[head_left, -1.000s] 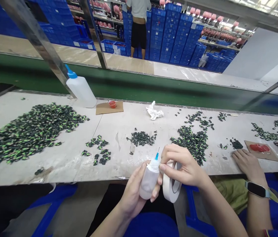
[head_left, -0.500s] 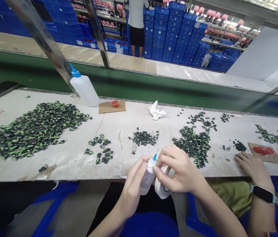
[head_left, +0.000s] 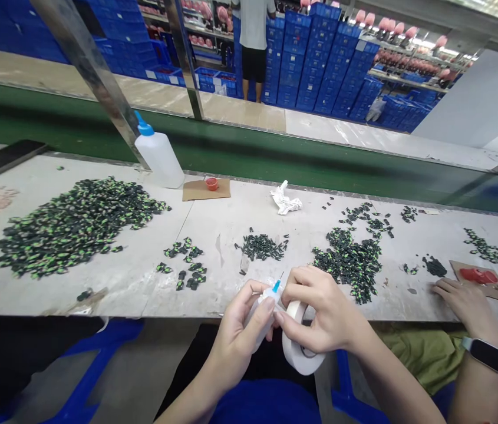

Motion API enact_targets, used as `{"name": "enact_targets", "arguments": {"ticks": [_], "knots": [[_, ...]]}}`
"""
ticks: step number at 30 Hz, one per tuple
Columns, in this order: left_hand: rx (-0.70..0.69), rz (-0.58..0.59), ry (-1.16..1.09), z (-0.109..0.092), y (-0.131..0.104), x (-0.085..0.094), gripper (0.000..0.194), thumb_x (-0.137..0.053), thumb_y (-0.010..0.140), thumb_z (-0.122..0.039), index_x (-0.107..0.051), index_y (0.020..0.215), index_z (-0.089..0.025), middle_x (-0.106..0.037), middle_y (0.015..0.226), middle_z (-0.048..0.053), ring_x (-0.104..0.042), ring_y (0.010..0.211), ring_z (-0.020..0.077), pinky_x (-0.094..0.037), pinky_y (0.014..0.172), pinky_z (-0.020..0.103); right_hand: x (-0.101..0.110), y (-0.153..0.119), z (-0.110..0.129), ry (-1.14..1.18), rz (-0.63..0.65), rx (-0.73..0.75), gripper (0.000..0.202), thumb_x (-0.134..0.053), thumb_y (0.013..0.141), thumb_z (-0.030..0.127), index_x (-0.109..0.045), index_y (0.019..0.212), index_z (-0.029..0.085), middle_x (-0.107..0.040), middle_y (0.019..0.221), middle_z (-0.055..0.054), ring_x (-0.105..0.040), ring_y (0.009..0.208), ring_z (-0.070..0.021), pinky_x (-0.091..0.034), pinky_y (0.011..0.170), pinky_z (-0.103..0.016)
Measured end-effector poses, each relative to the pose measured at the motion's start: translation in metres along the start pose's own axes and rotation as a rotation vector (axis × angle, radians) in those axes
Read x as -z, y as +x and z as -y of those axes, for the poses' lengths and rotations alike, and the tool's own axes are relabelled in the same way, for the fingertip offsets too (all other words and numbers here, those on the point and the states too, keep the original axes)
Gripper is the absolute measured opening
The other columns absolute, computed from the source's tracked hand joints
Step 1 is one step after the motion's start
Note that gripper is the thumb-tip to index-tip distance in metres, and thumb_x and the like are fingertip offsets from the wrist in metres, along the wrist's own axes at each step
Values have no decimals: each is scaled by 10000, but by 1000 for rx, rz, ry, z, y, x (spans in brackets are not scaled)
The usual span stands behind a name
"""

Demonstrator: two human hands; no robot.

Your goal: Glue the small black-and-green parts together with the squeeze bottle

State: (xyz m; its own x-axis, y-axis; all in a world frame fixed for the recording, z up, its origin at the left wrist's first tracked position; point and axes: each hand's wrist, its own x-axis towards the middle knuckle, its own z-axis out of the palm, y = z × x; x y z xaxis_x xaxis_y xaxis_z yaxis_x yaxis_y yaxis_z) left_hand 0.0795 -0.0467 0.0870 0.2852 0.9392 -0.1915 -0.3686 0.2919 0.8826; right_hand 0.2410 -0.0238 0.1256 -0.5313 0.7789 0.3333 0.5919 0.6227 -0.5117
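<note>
My left hand (head_left: 236,333) is wrapped around a small translucent squeeze bottle (head_left: 270,293), its thumb across the bottle's upper part. A blue needle tip (head_left: 276,286) points up from the bottle's neck. In my right hand (head_left: 326,309) is a roll of white tape (head_left: 296,353), hanging below the fingers close beside the bottle. The right thumb and fingertips reach to the bottle's side; whether a strip of tape runs between them is hard to see. Both hands are just over the table's front edge. Beyond them lies a heap of small dark pieces (head_left: 263,246).
Black-and-green parts lie in a large pile (head_left: 76,227) at left and another pile (head_left: 348,259) at right. A white bottle (head_left: 160,160), cardboard with a red cap (head_left: 211,184) and crumpled tissue (head_left: 284,199) stand along the back. A co-worker's hand (head_left: 465,300) rests at right.
The tape roll has swung lower and a little away from the bottle. My left thumb has come up over the bottle, hiding more of it. The whole view has shifted slightly.
</note>
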Motion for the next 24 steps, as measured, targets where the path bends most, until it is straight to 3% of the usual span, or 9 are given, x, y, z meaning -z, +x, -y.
{"name": "enact_targets", "arguments": {"ticks": [4, 7, 14, 18, 21, 24], "knots": [[90, 157, -62, -5, 1, 6, 343, -633, 806, -498, -533, 774, -171, -532, 538, -34, -438, 419, 67, -334, 435, 178, 0, 4, -9, 214, 146, 115, 286, -472, 893, 262, -568, 632, 196, -544, 610, -3, -484, 563, -122, -396, 590, -267], [143, 227, -145, -5, 2, 8, 320, -623, 828, -465, -513, 768, -171, -523, 527, -40, -411, 388, 48, -303, 413, 159, -4, 6, -14, 387, 168, 210, 326, -450, 923, 244, -548, 616, 195, -562, 577, 3, -505, 566, -115, -416, 613, -259], [76, 426, -386, 12, -5, 10, 262, -553, 893, -414, -473, 800, -183, -506, 505, -43, -371, 344, 29, -295, 368, 118, -16, 1, -13, 652, 182, 174, 366, -428, 928, 324, -527, 596, 208, -558, 571, -11, -538, 560, -114, -447, 588, -247], [71, 522, -532, 25, -10, 11, 203, -506, 920, -377, -471, 848, -190, -494, 508, -46, -343, 321, 22, -292, 340, 101, -20, 0, -8, 711, 208, 205, 305, -460, 887, 265, -492, 587, 216, -510, 546, 6, -515, 542, -105, -442, 593, -229], [77, 534, -589, 31, -20, 14, 215, -512, 909, -401, -478, 872, -192, -484, 495, -50, -326, 303, 26, -276, 313, 104, -25, 5, -2, 699, 237, 266, 288, -460, 850, 258, -447, 564, 226, -469, 509, 15, -494, 522, -103, -419, 580, -219], [125, 403, -449, 22, -42, 28, 283, -582, 846, -459, -533, 897, -185, -523, 511, -22, -423, 340, 74, -337, 331, 162, -25, 8, 7, 666, 258, 345, 308, -452, 837, 244, -373, 539, 238, -434, 470, 26, -444, 475, -104, -377, 555, -236]]}}
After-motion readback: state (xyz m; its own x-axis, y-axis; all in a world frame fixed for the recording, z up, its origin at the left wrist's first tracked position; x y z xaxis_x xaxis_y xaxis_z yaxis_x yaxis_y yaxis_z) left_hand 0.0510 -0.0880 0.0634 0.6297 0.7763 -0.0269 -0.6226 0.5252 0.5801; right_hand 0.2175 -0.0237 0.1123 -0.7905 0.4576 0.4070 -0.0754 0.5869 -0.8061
